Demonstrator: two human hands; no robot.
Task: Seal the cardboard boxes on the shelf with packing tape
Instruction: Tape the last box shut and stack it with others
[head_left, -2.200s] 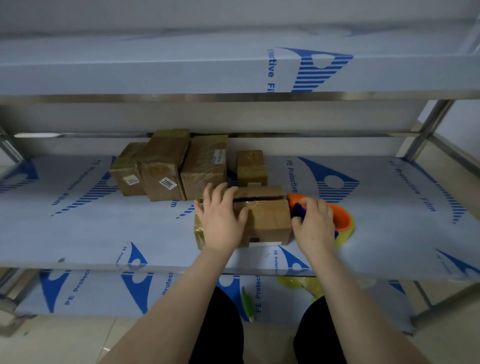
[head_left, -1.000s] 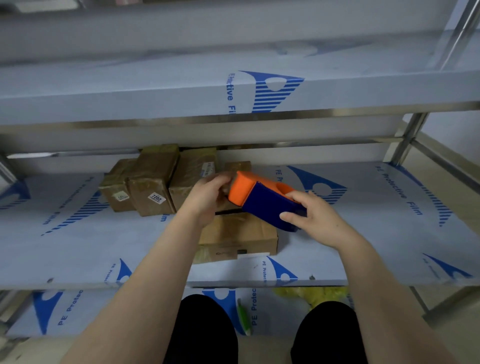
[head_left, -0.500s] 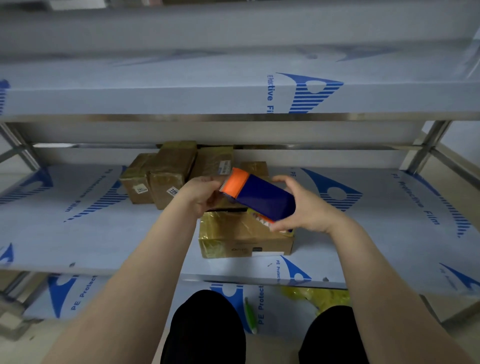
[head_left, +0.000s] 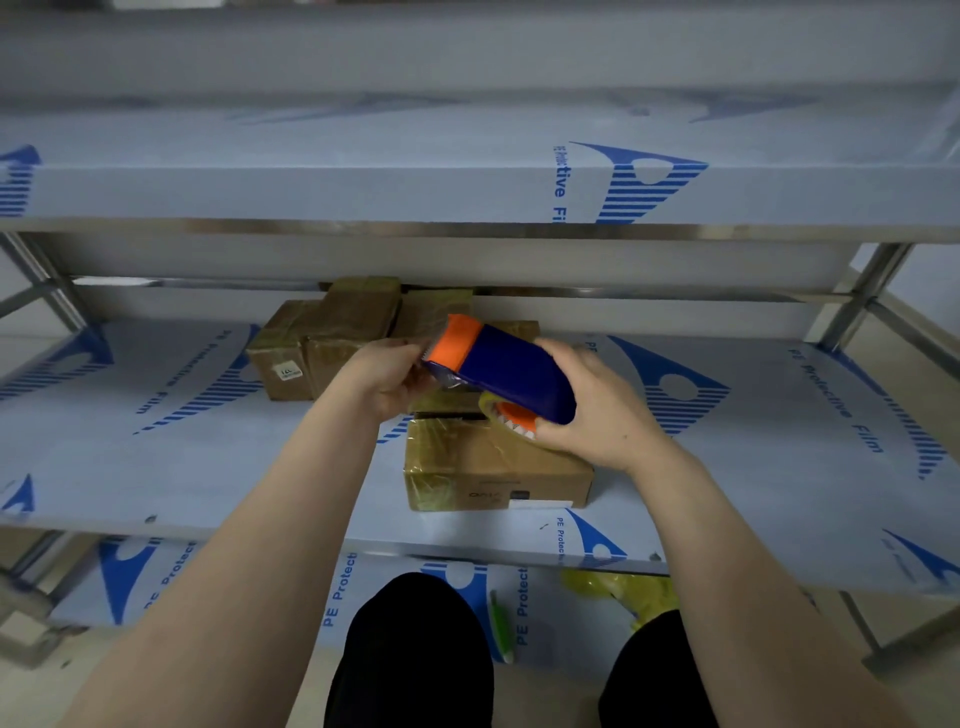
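A blue and orange tape dispenser (head_left: 506, 371) hangs in the air above a cardboard box (head_left: 496, 465) on the middle shelf (head_left: 156, 467). My right hand (head_left: 597, 410) grips the dispenser's blue body from the right. My left hand (head_left: 387, 376) pinches at its orange front end, where clear tape seems to come off; the tape end itself is hard to make out. The box below is partly wrapped in clear tape on its left side, with a dark gap along its far top edge.
Several taped cardboard boxes (head_left: 332, 338) stand clustered at the back of the shelf. An upper shelf (head_left: 467, 192) hangs low overhead. Steel posts (head_left: 857, 296) frame the right side. A green tool (head_left: 501, 626) and yellow plastic (head_left: 623, 587) lie on the lower shelf.
The dispenser left the shelf beside the box and came up into both hands. My left hand went from the box top to the dispenser's front end. Over the last half second, little moved.
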